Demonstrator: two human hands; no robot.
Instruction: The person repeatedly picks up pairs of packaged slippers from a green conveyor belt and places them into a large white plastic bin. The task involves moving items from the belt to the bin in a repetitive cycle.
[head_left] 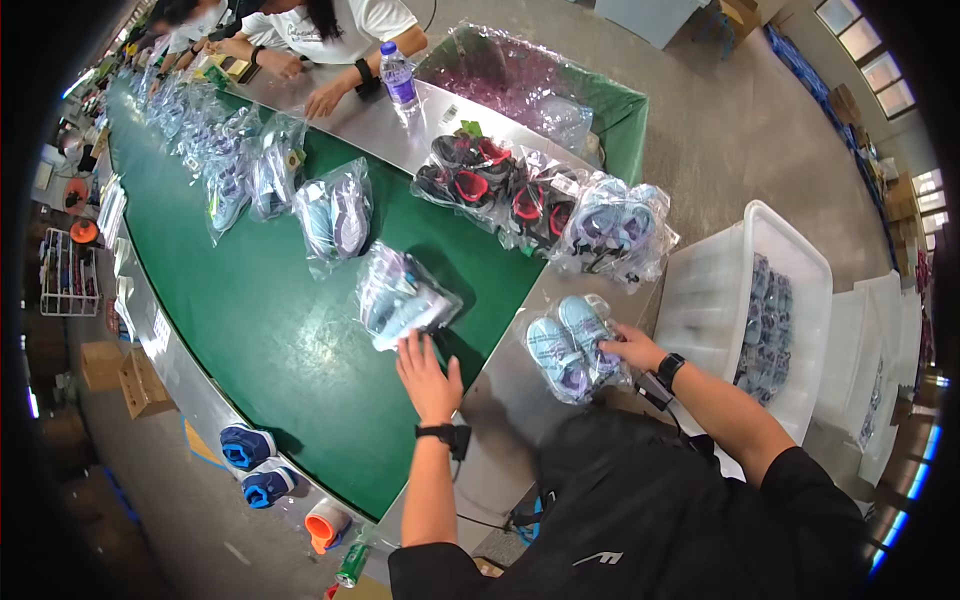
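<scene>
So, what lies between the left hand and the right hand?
In the head view, only the bare metal edge of the table lies between the left hand, which touches a bagged shoe pair, and the right hand.

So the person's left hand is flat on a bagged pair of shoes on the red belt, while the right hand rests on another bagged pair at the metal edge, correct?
Not quite: the head view shows the belt is green, not red. The left hand does lie on a bagged pair there, and the right hand rests on another bagged pair at the metal edge.

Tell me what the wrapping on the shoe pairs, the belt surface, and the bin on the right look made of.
Wrapping on the shoe pair: thin clear plastic film, glossy and crinkled. Belt: smooth green, probably rubber or vinyl, with soft sheen. Bin: translucent white rigid plastic; its contents show faintly through the wall.
</scene>
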